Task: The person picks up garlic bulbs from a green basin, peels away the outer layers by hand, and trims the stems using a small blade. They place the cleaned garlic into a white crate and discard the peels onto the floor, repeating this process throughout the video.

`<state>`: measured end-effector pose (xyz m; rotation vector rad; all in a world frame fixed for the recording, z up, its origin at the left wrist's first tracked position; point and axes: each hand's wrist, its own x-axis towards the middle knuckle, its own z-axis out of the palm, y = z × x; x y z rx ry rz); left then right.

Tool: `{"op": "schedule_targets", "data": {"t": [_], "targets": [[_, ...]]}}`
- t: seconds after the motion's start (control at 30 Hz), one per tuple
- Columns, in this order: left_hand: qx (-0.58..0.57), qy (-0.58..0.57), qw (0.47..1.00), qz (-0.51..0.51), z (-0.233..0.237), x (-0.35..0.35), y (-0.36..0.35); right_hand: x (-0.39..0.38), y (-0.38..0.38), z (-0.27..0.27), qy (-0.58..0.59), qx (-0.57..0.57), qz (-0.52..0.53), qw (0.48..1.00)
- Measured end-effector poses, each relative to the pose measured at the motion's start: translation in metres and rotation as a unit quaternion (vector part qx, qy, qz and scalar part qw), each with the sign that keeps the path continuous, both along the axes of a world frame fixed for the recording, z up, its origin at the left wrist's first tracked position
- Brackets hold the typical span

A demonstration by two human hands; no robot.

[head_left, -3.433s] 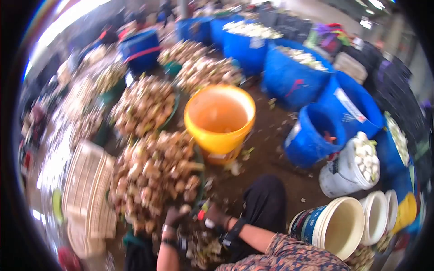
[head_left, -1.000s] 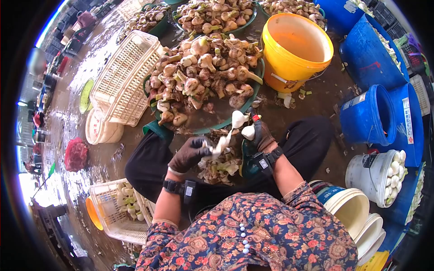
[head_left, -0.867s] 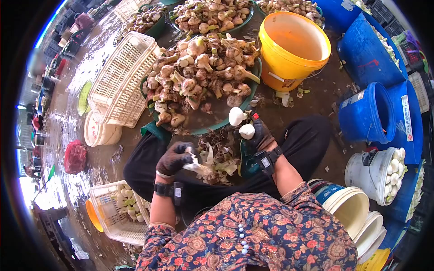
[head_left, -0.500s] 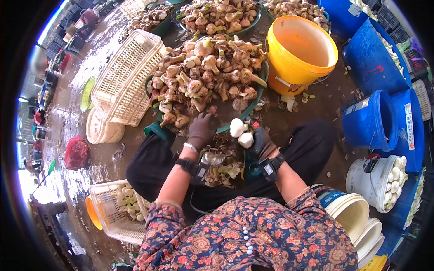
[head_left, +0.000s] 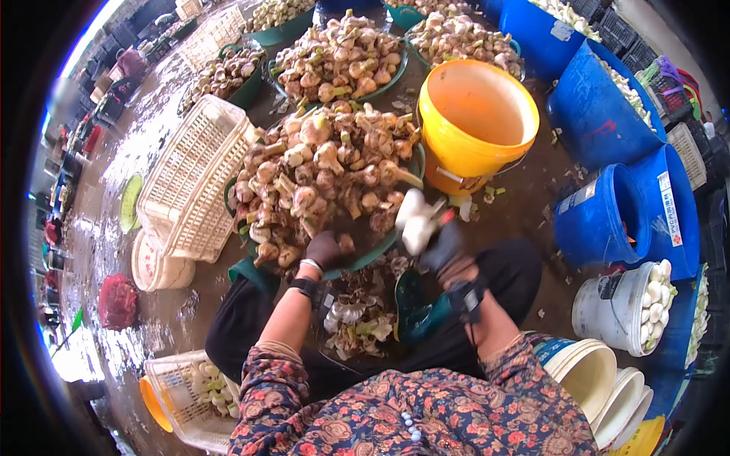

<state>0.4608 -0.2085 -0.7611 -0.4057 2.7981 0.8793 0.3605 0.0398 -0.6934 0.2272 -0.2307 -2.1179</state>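
Observation:
My right hand (head_left: 447,249), in a dark glove and blurred by motion, is closed around white peeled garlic bulbs (head_left: 417,220). A small red piece (head_left: 446,217) of something shows at its fingers; what it belongs to cannot be made out. My gloved left hand (head_left: 325,249) is at the near edge of a heap of unpeeled garlic (head_left: 323,163) in a green tub (head_left: 365,262). One garlic bulb (head_left: 346,243) lies right against its fingers, which are mostly hidden. Peelings and trimmed skins (head_left: 357,319) lie between my legs, below both hands.
A yellow bucket (head_left: 441,171) stands beyond my right hand. White plastic crates (head_left: 194,171) lean left of the tub. Blue bins (head_left: 601,106) and a white bucket (head_left: 601,308) of peeled garlic line the right side. Further garlic tubs (head_left: 380,95) stand ahead.
The view has tilted, so the surroundings sit lower. My right hand has lifted toward the yellow bucket with the white bulbs. My left hand stays at the heap's near edge.

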Motion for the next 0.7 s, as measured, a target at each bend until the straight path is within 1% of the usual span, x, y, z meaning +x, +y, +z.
{"op": "schedule_targets", "data": {"t": [0.03,0.07,0.1,0.17,0.2,0.23,0.27,0.3,0.33,0.37,0.4,0.43,0.5,0.53,0.57,0.6,0.63,0.67,0.7], "targets": [[0.144,0.079,0.986,-0.009,-0.012,0.006,-0.010,-0.010,0.001,0.048,0.124,0.128,-0.146,0.973],[0.289,0.040,0.956,0.037,0.006,0.009,-0.006,-0.021,0.004,0.073,0.111,0.173,-0.223,0.953],[0.428,0.002,0.900,0.086,0.038,0.015,0.004,-0.024,0.003,0.109,0.159,0.189,-0.196,0.949],[0.496,-0.026,0.855,0.145,0.094,0.028,0.025,-0.033,-0.005,0.075,0.294,0.294,-0.184,0.891],[0.507,-0.019,0.851,0.136,0.104,0.032,0.030,-0.015,-0.010,0.068,0.381,0.356,-0.137,0.842],[0.508,-0.021,0.850,0.137,0.105,0.035,0.037,0.013,-0.017,0.061,0.462,0.414,-0.088,0.779],[0.528,0.020,0.842,0.108,0.105,0.038,0.045,0.040,-0.024,0.042,0.537,0.488,-0.049,0.687],[0.547,0.062,0.831,0.078,0.105,0.042,0.051,0.060,-0.028,0.027,0.601,0.550,-0.010,0.579],[0.538,0.076,0.837,0.069,0.103,0.047,0.056,0.071,-0.029,0.025,0.601,0.550,-0.007,0.580],[0.393,0.129,0.910,0.032,0.102,0.053,0.062,0.080,-0.029,0.022,0.529,0.543,0.039,0.651],[0.341,0.139,0.929,0.035,0.102,0.059,0.066,0.086,-0.028,0.021,0.450,0.529,0.086,0.714],[0.288,0.149,0.945,0.038,0.110,0.064,0.069,0.089,-0.028,0.025,0.450,0.527,0.089,0.716],[0.284,0.129,0.949,0.051,0.109,0.070,0.065,0.087,-0.028,0.037,0.317,0.545,0.159,0.760],[0.283,0.110,0.951,0.064,0.113,0.071,0.067,0.087,-0.033,0.028,0.390,0.552,0.097,0.731],[0.284,0.110,0.950,0.065,0.118,0.074,0.069,0.089,-0.030,0.021,0.390,0.552,0.099,0.730],[0.249,0.101,0.962,0.055,0.124,0.076,0.071,0.092,-0.027,0.014,0.474,0.561,0.028,0.678],[0.214,0.091,0.972,0.045,0.133,0.077,0.074,0.094,-0.027,0.020,0.551,0.561,-0.043,0.617],[0.180,0.106,0.978,0.023,0.139,0.076,0.076,0.094,-0.024,0.020,0.587,0.578,-0.010,0.567],[0.180,0.104,0.978,0.022,0.137,0.077,0.076,0.095,-0.022,0.022,0.586,0.578,-0.009,0.568]]}}
